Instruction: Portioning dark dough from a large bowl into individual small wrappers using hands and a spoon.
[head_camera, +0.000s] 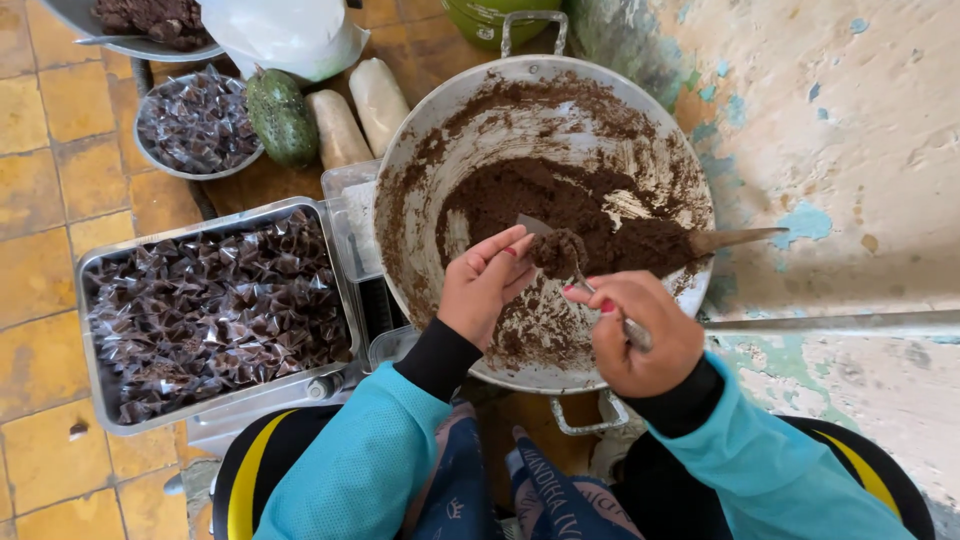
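Tray (95, 330) of wrapped sweets (215, 310) beside pan (400, 190)

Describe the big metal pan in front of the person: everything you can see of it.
The pan is wide, round, shallow, dull grey metal, with loop handles at its far and near rims. Brown paste smears its walls and lies heaped in the middle. A wooden spatula rests in the paste, its handle over the right rim. The pan sits partly on a steel tray. Both hands work above it, not visibly touching it.
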